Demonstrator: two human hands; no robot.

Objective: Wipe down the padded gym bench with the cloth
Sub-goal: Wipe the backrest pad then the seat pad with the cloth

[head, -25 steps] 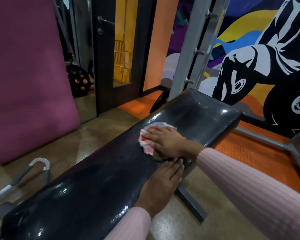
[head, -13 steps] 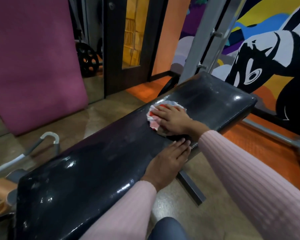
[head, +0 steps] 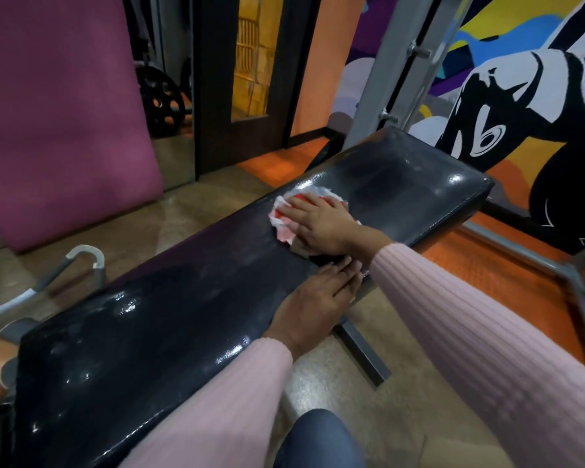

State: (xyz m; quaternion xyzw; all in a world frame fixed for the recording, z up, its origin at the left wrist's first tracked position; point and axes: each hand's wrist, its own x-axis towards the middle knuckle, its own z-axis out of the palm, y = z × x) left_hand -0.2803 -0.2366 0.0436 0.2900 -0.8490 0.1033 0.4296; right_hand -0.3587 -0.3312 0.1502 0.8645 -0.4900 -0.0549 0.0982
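The right hand (head: 321, 224) presses flat fingers on the cloth (head: 284, 214) mid-bench (head: 183, 298); the left hand (head: 314, 305) (fingers straight) steadies the edge. Long overlapping strokes would work best.

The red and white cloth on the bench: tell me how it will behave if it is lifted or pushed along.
The cloth looks soft and crumpled under the right hand, so it would probably hang limp if lifted. It is likely light, a thin bunch under flat fingers. Pushed, it should slide easily, since the bench padding looks smooth and glossy.
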